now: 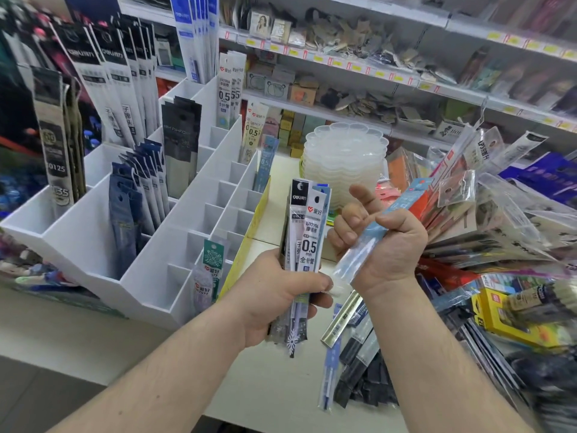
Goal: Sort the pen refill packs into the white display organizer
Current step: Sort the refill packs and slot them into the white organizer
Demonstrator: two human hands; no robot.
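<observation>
Store shelves (406, 73) w/ yellow price tags are running across the back, crammed w/ small boxed goods. The white display organizer (93, 232) is sitting on the counter to my left, stepped in tiers, lots of small compartments; tall black/white refill packs (121, 89) are standing in its back rows, dark blue packs (134, 195) are filling a middle slot, and one green-topped pack (209, 270) is standing in a front compartment. On my right a big loose heap of packs (499, 232) is spreading over the counter, w/ a yellow box (512, 320) lying in it. A stack of clear flower-shaped palettes (343, 160) is sitting behind my hands. More dark packs (359, 364) are lying flat on the counter below my right wrist.

My left hand (274, 295) is gripping a bundle of refill packs (307, 232) upright, fingers wrapped round the lower part; the front one is reading 0.5 mm. My right hand (384, 245) is gripping a single light-blue pack (374, 232), tilted, lying across the palm w/ thumb over it and fingers curled; index finger is sticking up. Both hands are hovering near the organizer's front right corner, not touching it
</observation>
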